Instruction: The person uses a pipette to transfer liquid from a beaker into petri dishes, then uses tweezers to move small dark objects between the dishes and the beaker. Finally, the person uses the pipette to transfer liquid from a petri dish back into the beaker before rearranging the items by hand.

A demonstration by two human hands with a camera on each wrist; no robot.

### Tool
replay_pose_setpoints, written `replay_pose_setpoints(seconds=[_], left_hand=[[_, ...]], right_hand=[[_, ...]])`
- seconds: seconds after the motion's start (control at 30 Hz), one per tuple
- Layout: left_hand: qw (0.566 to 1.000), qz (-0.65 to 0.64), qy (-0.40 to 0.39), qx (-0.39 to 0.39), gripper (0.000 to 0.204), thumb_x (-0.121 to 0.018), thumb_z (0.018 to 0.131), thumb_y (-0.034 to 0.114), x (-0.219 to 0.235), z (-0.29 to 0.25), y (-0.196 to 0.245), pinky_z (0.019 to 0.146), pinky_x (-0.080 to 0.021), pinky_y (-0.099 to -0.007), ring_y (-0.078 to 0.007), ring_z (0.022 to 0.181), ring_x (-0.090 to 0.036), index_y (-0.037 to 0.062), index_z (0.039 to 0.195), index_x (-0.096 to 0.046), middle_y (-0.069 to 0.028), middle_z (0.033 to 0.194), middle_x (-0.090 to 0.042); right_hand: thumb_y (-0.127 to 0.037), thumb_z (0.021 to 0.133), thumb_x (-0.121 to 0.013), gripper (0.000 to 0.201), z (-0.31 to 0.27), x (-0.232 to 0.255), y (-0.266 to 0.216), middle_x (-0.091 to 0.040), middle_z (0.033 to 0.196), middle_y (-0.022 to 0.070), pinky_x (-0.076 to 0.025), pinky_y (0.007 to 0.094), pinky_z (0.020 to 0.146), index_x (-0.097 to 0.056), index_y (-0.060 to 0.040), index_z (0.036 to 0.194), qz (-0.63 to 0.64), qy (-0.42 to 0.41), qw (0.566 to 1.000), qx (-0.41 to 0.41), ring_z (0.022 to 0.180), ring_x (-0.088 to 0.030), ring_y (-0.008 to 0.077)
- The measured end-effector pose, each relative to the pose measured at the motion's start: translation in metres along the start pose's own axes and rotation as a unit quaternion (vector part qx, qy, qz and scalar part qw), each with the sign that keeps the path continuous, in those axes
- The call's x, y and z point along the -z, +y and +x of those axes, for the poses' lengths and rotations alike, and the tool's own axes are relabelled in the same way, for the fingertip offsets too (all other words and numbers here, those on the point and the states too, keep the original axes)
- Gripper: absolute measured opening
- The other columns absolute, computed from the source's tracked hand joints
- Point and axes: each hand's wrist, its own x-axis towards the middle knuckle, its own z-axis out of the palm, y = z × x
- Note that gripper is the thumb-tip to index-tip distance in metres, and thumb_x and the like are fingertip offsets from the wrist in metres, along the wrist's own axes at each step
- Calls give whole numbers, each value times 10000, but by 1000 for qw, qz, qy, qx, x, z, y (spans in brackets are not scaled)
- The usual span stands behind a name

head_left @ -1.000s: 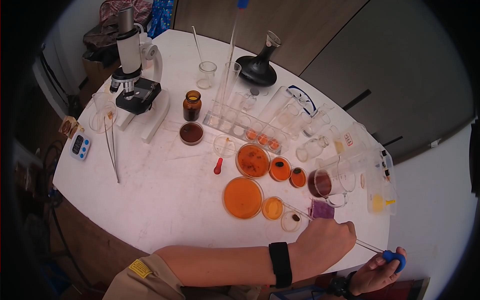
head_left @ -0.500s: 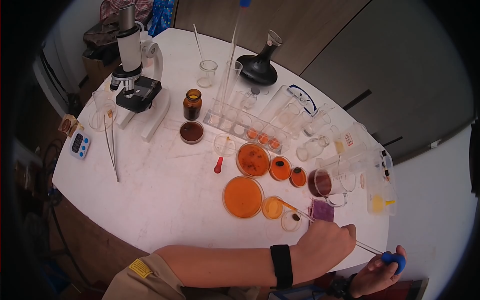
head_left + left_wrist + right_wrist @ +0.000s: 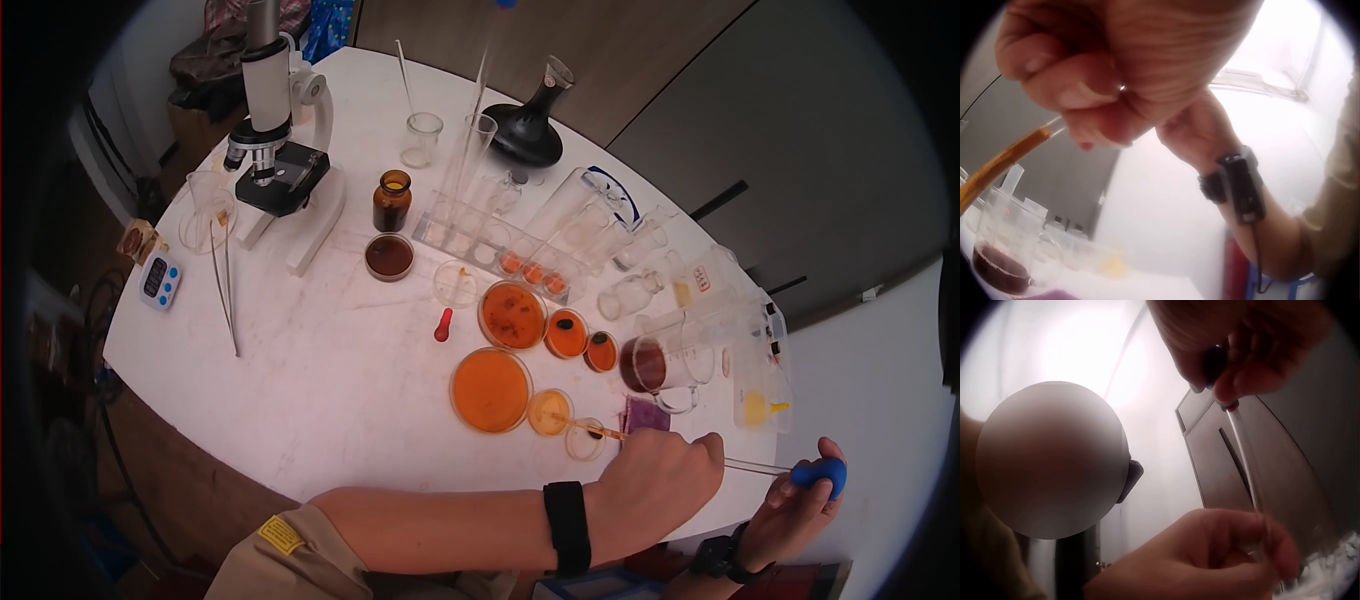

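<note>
Across the white round table (image 3: 330, 380), taking the big orange petri dish (image 3: 490, 390) as the landmark, glassware spreads out: a microscope (image 3: 280, 150) far up-left of it, a beaker of dark red liquid (image 3: 660, 362) to its right, a small pale-orange dish (image 3: 549, 411) touching its right edge. A long glass pipette (image 3: 660, 445) runs from that small dish rightward, orange liquid in its tip. The left hand (image 3: 655, 480) is curled around the tube mid-length; the right hand (image 3: 800, 505) pinches the blue bulb (image 3: 822, 474). This looks like the drawing-up or dispensing step over the small dishes. Next would call for steady bulb pressure and a level tip.
</note>
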Motion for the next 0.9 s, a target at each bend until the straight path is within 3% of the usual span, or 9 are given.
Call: replay_pose_setpoints(seconds=[0.07,0.33,0.73,0.9], left_hand=[[1000,-4,9,4,144,-646,723,75,1,1,-2,381,-445,-307,-171,431,-609,25,756,-515,-35,470,-525],[999,-23,24,16,155,-658,713,77,3,3,-5,393,-457,-298,-170,445,-619,14,766,-527,-37,475,-534],[998,-27,45,17,146,-655,700,67,0,3,-4,400,-452,-294,-168,460,-626,0,756,-539,-45,490,-550],[998,-53,32,6,142,-648,704,72,-1,1,-2,408,-445,-288,-167,467,-627,-9,749,-541,-48,500,-554]], right_hand=[[-454,911,-686,632,10,-5,-1,-516,625,4,-301,155,395,-524,79,1209,8,-55,998,-4,442,-411,31],[-492,890,-700,720,24,-11,-1,-521,625,-6,-320,148,403,-507,99,1253,-2,-88,996,14,440,-421,26],[-502,895,-683,708,16,-12,-7,-522,642,-5,-316,146,411,-513,78,1265,-22,-47,998,20,444,-422,21],[-542,875,-684,732,15,6,-4,-534,737,-8,-312,156,440,-523,60,1258,-45,-53,998,13,499,-438,32]])
